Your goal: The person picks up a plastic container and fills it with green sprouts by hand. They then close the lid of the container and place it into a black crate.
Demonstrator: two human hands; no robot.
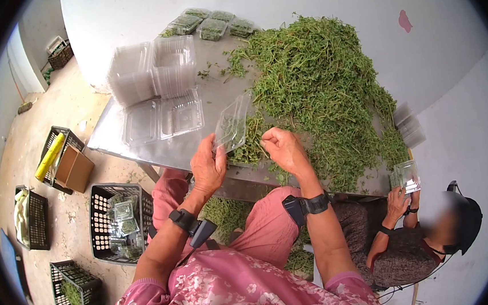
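My left hand [208, 165] grips a transparent plastic clamshell box [231, 121] by its near edge, with its lid tilted up. Leafy green sprigs [248, 150] lie at the box's right side, partly seen through the plastic. To the right of it, my right hand [286, 151] is closed in a pinch on thin green stems, close over the sprigs. A big heap of cut greens [318, 72] spreads over the metal table [216, 57] beyond and right of my right hand.
Stacked transparent boxes [131, 75] stand left, with an opened box [181, 116] before them. Filled boxes [211, 29] sit at the far edge. A black crate [103, 221] holds packed boxes on the floor. At right, a co-worker [402, 237] holds another box [406, 175].
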